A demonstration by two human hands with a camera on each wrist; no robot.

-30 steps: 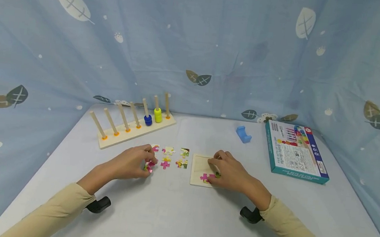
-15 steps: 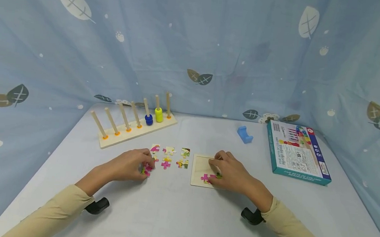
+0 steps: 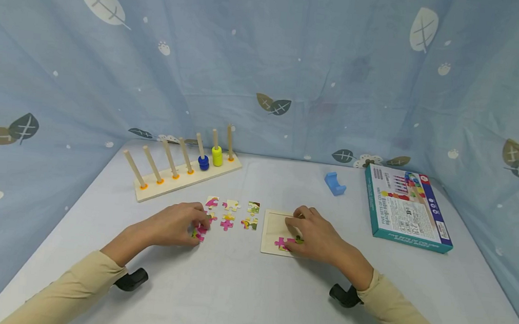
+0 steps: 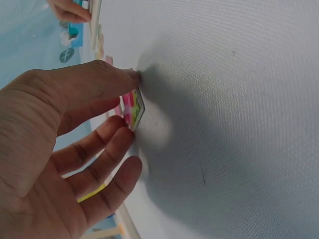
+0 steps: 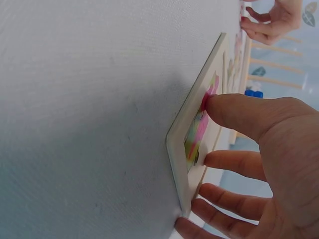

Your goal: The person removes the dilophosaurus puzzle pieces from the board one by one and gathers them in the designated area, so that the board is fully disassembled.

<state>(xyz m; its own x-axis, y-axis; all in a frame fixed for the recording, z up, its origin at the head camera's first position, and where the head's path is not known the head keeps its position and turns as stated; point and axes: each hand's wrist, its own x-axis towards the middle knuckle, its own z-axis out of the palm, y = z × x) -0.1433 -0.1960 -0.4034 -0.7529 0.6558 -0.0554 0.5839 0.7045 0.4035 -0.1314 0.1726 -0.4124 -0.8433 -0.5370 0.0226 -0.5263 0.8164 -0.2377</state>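
At the left, my left hand pinches a pink and green jigsaw piece between thumb and fingers, low over the table. Several loose jigsaw pieces lie in rough rows beyond and right of it. To their right lies a pale wooden puzzle tray with pink and green pieces along its near edge. My right hand rests over the tray's right side and hides part of it. Its thumb touches a pink piece; the fingers spread toward the tray's edge.
A wooden peg board stands at the back left, with blue beads and yellow beads on two pegs. A light blue plastic holder lies at the back. A flat toy box is at the right.
My left hand has shifted slightly left and toward me with its jigsaw piece, uncovering more of the loose pieces beside it. My right hand stays on the tray.
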